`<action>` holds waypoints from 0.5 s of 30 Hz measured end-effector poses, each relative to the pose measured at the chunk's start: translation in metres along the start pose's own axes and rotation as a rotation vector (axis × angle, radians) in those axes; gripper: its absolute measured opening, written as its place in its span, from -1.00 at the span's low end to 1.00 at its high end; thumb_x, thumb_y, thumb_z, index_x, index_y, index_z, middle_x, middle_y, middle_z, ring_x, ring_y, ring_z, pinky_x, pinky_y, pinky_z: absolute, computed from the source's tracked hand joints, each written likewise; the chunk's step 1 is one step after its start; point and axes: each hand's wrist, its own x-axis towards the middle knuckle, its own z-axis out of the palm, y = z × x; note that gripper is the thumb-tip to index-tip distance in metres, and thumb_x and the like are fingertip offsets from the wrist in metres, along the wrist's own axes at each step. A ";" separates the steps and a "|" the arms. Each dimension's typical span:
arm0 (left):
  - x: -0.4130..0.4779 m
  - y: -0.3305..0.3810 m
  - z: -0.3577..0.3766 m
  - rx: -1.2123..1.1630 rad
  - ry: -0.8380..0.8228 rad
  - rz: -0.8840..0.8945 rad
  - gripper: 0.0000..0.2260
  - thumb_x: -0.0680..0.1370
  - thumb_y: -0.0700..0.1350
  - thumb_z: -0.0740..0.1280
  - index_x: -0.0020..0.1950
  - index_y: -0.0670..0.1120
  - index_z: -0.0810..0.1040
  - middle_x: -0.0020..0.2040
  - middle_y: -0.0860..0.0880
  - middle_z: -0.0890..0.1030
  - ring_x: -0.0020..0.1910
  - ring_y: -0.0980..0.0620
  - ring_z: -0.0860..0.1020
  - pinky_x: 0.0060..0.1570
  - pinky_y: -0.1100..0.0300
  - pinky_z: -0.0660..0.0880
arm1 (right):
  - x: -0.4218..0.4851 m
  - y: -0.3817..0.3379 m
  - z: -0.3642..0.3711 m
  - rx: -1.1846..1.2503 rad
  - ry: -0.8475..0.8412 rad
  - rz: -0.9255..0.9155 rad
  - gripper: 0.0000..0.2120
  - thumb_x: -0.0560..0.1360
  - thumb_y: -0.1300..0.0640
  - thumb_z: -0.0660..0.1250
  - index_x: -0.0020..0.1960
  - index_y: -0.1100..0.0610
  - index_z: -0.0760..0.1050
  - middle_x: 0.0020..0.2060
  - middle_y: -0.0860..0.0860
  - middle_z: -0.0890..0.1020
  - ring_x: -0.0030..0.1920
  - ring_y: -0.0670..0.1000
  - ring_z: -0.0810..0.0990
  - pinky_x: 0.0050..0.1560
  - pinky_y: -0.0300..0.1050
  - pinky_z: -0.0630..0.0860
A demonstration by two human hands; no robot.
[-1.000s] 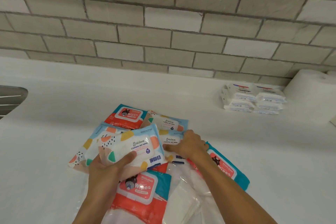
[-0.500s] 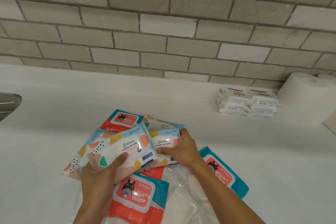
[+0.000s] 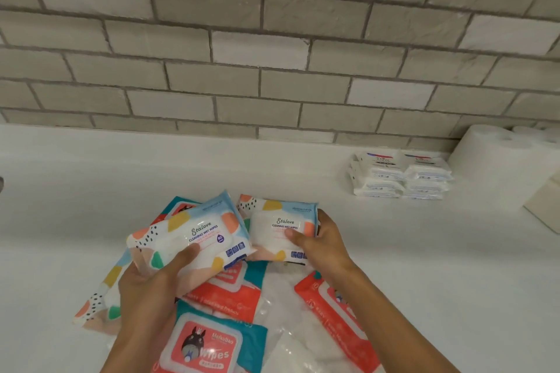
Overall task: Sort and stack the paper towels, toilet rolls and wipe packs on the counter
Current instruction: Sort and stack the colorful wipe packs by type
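- The left hand [image 3: 151, 288] grips a Stalove pack [image 3: 194, 239], thumb curled over its white lid and fingers beneath. The pack is held tilted above the pile.
- The right hand [image 3: 321, 244] grips a second Stalove pack [image 3: 278, 227] just beside the first, with its thumb on the face and fingers round the right edge. Whether the two packs' edges touch or only overlap in view cannot be told.
- Below both hands, red packs [image 3: 209, 345] with teal ends lie overlapping on the white desk [image 3: 91, 191], with a clear bag [image 3: 291, 327] between them.
- A third patterned pack [image 3: 97, 306] juts out to the left from under the left wrist.
- White packs [image 3: 400, 175] stand in two stacked columns against the brick wall [image 3: 272, 48], well apart from the pile and just beside the white rolls [image 3: 491, 160].
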 end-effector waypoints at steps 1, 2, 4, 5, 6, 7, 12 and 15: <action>0.001 0.003 0.007 -0.021 -0.005 -0.002 -0.30 0.21 0.04 0.63 0.29 0.08 0.44 -0.02 -0.09 0.70 -0.19 -0.21 0.71 -0.11 -0.30 0.60 | 0.007 -0.004 -0.006 -0.006 0.013 -0.002 -0.61 0.43 0.25 0.49 0.20 0.08 0.46 -0.01 -0.05 0.65 -0.14 -0.10 0.68 -0.27 -0.22 0.63; 0.000 0.008 0.014 -0.032 -0.009 0.000 -0.30 0.22 0.03 0.62 0.30 0.09 0.43 -0.02 -0.08 0.69 -0.19 -0.20 0.71 -0.10 -0.30 0.60 | 0.014 -0.006 -0.011 -0.014 0.030 -0.006 -0.60 0.43 0.23 0.49 0.20 0.07 0.45 0.00 -0.05 0.65 -0.11 -0.09 0.68 -0.22 -0.20 0.65; 0.002 0.015 0.027 -0.038 -0.021 0.016 -0.38 0.26 -0.01 0.61 0.25 0.07 0.46 -0.05 -0.07 0.70 -0.22 -0.20 0.71 -0.08 -0.30 0.60 | 0.031 -0.012 -0.024 -0.022 0.067 -0.015 -0.60 0.44 0.20 0.49 0.21 0.07 0.45 0.03 -0.02 0.66 -0.05 -0.05 0.68 -0.08 -0.10 0.67; 0.004 0.019 0.034 -0.034 -0.037 0.027 -0.43 0.26 -0.03 0.61 0.22 0.05 0.49 -0.07 -0.07 0.71 -0.23 -0.20 0.71 -0.08 -0.30 0.59 | 0.040 -0.015 -0.030 -0.026 0.086 -0.013 -0.61 0.44 0.19 0.48 0.21 0.06 0.44 0.04 -0.02 0.65 -0.03 -0.03 0.67 -0.04 -0.06 0.66; 0.006 0.023 0.041 -0.029 -0.059 0.038 -0.48 0.27 -0.05 0.61 0.17 0.03 0.53 -0.10 -0.07 0.72 -0.24 -0.20 0.71 -0.07 -0.30 0.59 | 0.050 -0.018 -0.037 -0.040 0.107 -0.007 -0.61 0.45 0.17 0.48 0.21 0.06 0.44 0.05 -0.02 0.65 -0.02 -0.02 0.67 -0.02 -0.04 0.66; 0.009 0.026 0.047 -0.031 -0.077 0.054 -0.53 0.27 -0.08 0.60 0.12 0.02 0.55 -0.13 -0.06 0.73 -0.24 -0.20 0.71 -0.07 -0.28 0.60 | 0.060 -0.021 -0.043 -0.054 0.130 -0.001 -0.62 0.46 0.16 0.47 0.21 0.05 0.43 0.06 -0.02 0.64 0.00 -0.01 0.67 -0.02 -0.03 0.66; 0.029 0.038 0.080 -0.051 -0.163 0.102 -0.65 0.36 -0.19 0.55 0.11 -0.04 0.61 -0.06 -0.08 0.73 -0.12 -0.18 0.71 0.01 -0.25 0.58 | 0.111 -0.030 -0.072 -0.155 0.196 -0.038 -0.63 0.46 0.20 0.45 0.20 0.12 0.40 0.14 0.02 0.58 0.05 0.01 0.59 -0.23 -0.27 0.59; 0.045 0.042 0.102 -0.032 -0.209 0.124 -0.73 0.38 -0.24 0.53 0.05 -0.08 0.63 -0.07 -0.07 0.73 -0.10 -0.12 0.71 -0.04 -0.17 0.62 | 0.137 -0.038 -0.081 -0.275 0.216 -0.038 -0.53 0.48 0.21 0.43 0.32 0.15 0.34 0.14 0.03 0.52 0.18 0.06 0.54 -0.16 -0.29 0.51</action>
